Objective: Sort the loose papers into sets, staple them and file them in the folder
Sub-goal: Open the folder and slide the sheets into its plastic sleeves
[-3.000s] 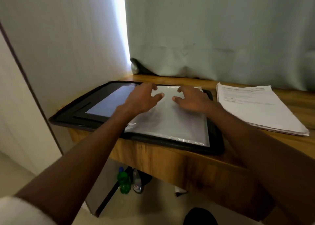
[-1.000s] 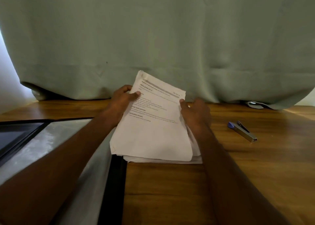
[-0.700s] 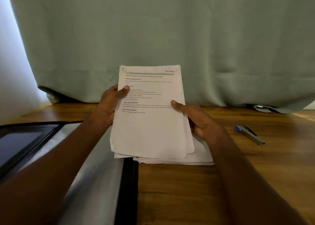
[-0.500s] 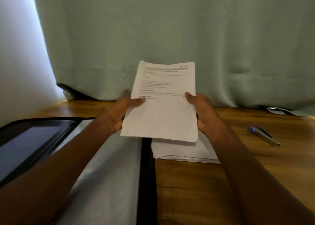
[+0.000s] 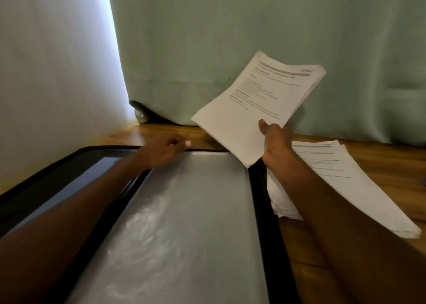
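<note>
My right hand (image 5: 275, 142) gripped a set of papers (image 5: 258, 105) by its near corner, thumb on top, and held it tilted in the air at about one o'clock from me, above the far right corner of the open folder (image 5: 260, 202). I could not make out a staple in that set, since the print and edges were blurred, so I cannot say whether it was bound. My left hand (image 5: 164, 150) was at the far edge of the folder at about eleven o'clock, fingers curled at the top of the clear plastic sleeve (image 5: 191, 223); whether it pinched the sleeve's mouth or only rested there I could not tell. The sleeve lay flat across the folder's right half and looked empty to me, though the glare on the plastic made that uncertain. The remaining stack of papers (image 5: 345, 179) lay fanned on the wooden counter (image 5: 387, 165) at about three o'clock, just beside the folder's right edge, partly hidden by my right forearm. No stapler showed in this view. I judged the task to be early: one set was lifted off and seemingly headed for the sleeve, nothing was visibly filed, and a good pile remained to be sorted, stapled and filed. Behind the counter hung a pale green curtain (image 5: 253, 38).
</note>
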A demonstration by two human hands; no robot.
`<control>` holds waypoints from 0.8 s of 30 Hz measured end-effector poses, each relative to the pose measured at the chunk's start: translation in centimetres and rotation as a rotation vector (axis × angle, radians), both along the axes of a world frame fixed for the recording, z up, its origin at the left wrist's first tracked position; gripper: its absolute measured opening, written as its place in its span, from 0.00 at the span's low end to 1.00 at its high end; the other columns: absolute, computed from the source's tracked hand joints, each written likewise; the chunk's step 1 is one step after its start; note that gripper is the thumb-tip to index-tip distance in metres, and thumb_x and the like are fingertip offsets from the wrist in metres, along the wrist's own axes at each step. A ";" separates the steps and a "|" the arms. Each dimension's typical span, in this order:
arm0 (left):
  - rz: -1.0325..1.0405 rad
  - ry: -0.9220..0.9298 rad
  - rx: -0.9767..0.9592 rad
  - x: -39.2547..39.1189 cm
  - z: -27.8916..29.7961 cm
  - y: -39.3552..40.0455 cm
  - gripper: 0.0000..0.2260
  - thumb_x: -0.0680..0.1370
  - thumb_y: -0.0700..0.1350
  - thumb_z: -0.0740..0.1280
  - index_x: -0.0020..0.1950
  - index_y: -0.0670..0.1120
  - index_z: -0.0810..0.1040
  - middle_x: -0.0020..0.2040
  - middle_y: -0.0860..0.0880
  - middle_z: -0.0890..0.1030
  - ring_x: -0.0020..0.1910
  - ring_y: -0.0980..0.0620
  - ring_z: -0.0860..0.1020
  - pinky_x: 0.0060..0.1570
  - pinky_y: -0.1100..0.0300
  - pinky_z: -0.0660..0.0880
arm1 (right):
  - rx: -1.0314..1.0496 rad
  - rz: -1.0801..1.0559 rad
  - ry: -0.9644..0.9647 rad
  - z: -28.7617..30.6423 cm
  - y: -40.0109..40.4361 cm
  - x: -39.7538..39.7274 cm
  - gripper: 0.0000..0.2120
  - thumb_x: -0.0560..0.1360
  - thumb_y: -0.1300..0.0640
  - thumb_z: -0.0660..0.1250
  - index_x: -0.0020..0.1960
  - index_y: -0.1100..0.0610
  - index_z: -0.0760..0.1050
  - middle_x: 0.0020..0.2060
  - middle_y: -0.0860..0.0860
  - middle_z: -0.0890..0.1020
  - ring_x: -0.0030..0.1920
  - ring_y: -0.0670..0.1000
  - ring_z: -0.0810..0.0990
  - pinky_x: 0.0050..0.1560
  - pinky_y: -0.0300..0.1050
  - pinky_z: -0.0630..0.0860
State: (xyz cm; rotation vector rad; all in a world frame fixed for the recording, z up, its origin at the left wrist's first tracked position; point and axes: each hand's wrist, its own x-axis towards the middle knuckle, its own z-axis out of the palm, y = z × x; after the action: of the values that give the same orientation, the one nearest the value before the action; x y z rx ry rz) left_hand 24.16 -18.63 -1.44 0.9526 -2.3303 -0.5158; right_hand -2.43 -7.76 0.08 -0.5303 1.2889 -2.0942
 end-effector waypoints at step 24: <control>-0.114 0.127 -0.251 0.5 -2.2 -1.0 0.06 0.75 0.37 0.75 0.43 0.48 0.85 0.42 0.55 0.84 0.43 0.55 0.81 0.48 0.58 0.76 | -0.153 0.126 -0.194 4.0 -2.5 4.2 0.18 0.78 0.69 0.69 0.67 0.60 0.75 0.62 0.60 0.82 0.60 0.60 0.82 0.57 0.61 0.82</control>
State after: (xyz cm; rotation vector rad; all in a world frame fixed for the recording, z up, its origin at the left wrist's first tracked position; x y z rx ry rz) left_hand 24.64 -19.62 -3.62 0.6550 -2.2774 -0.3082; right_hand 1.80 -10.24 4.05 -0.4488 0.9679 -2.0918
